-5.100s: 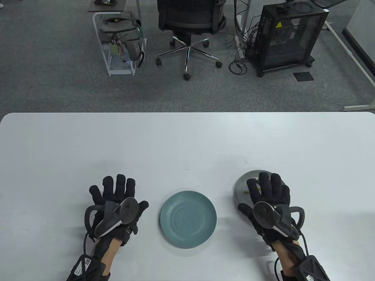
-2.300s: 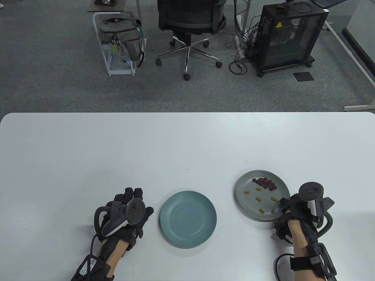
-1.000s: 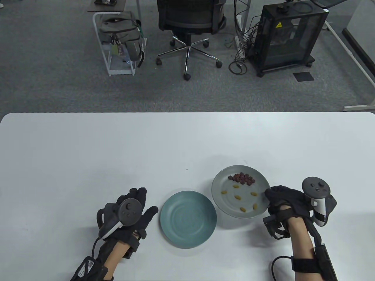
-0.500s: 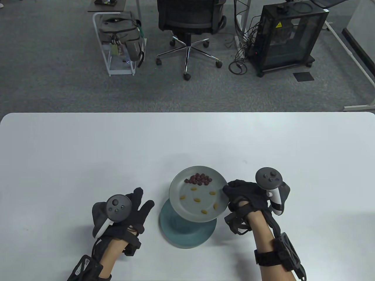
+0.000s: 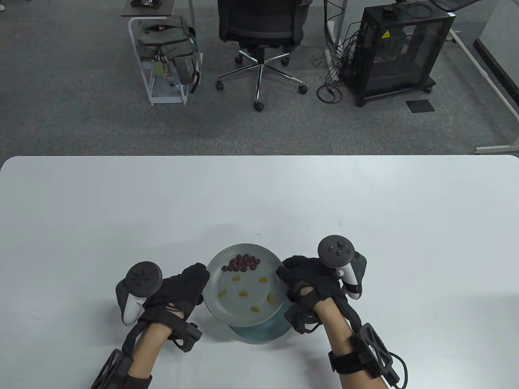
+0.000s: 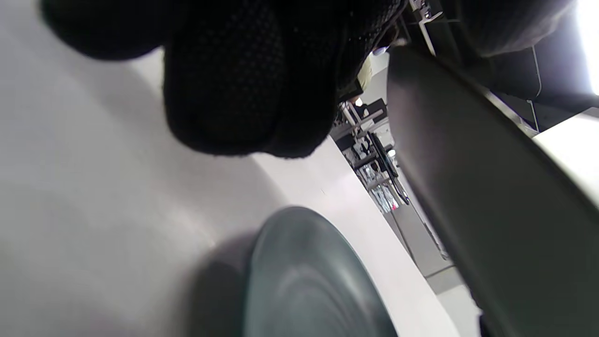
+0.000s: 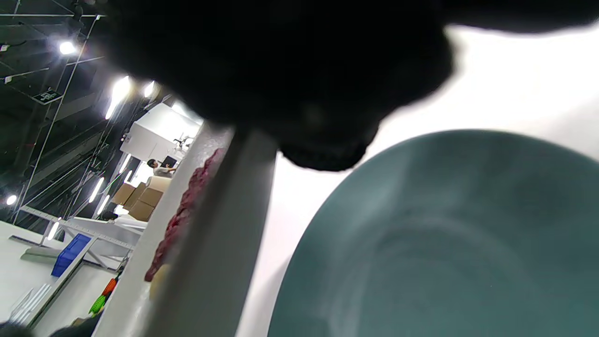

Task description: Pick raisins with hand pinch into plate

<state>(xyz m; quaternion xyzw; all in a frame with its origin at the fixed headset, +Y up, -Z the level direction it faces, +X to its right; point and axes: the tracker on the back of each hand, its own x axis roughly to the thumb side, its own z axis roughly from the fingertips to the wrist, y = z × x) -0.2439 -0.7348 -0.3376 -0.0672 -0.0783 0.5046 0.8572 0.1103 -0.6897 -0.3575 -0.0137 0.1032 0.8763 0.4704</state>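
A grey plate (image 5: 239, 314) carries a cluster of dark red raisins (image 5: 242, 263) and several yellow raisins (image 5: 243, 293). It hangs in the air over the empty teal plate (image 5: 263, 333), which lies on the white table and is mostly covered. My right hand (image 5: 288, 274) grips the grey plate's right rim. My left hand (image 5: 199, 279) is curled at its left rim and touches it. The left wrist view shows the grey plate's underside (image 6: 491, 196) above the teal plate (image 6: 304, 281). The right wrist view shows the grey rim (image 7: 220, 234), the red raisins (image 7: 187, 210) and the teal plate (image 7: 444, 243).
The white table (image 5: 259, 194) stretches wide behind and to both sides of the plates. Beyond its far edge stand an office chair (image 5: 261, 36), a white rack with a bag (image 5: 166, 56) and a black cabinet (image 5: 399, 48).
My right hand has lifted the grey plate of raisins from the right and carried it left over the teal plate. My left hand has turned and moved right to the grey plate's left rim.
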